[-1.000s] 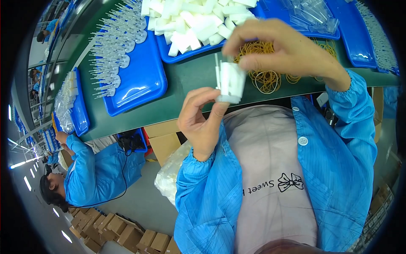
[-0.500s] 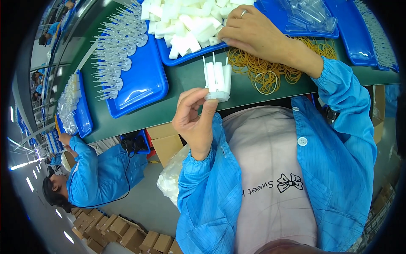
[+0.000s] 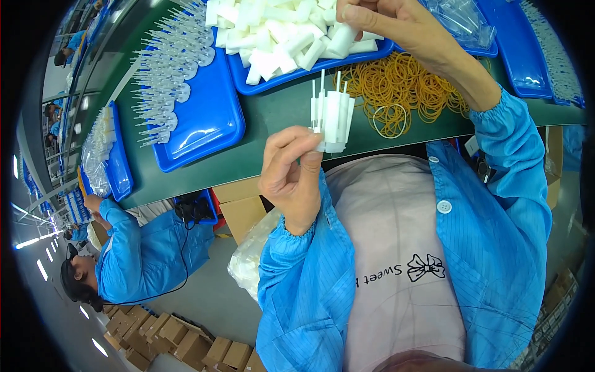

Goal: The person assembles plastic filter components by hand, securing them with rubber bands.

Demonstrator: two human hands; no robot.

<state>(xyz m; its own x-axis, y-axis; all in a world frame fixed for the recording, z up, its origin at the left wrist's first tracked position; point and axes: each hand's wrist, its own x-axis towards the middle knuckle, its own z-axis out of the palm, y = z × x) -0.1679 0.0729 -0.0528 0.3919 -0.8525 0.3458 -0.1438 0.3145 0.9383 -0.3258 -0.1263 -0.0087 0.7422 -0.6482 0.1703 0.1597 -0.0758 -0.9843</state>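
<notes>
My left hand (image 3: 290,180) pinches the clear base of a plastic pin holder (image 3: 334,147) between thumb and fingers. Its thin pins point away from me, and white foam tubes (image 3: 338,118) sit around some of them, with pin tips sticking out above. Over the right edge of a blue tray (image 3: 273,85) heaped with white foam tubes (image 3: 266,40), my right hand (image 3: 406,28) has its thumb and fingers closed on one foam tube (image 3: 343,41). Part of that hand is cut off by the top of the picture.
Yellow rubber bands (image 3: 396,87) lie piled under my right wrist. Left is a blue tray (image 3: 204,136) with clear pin holders (image 3: 167,80); clear tubes (image 3: 455,25) fill a tray at the far right. A co-worker (image 3: 142,254) in blue sits at the left, beyond cardboard boxes (image 3: 192,347).
My right hand has drawn back rightward from the heap with a foam tube. My left hand has moved slightly right, and the pin holder in it has turned a little.
</notes>
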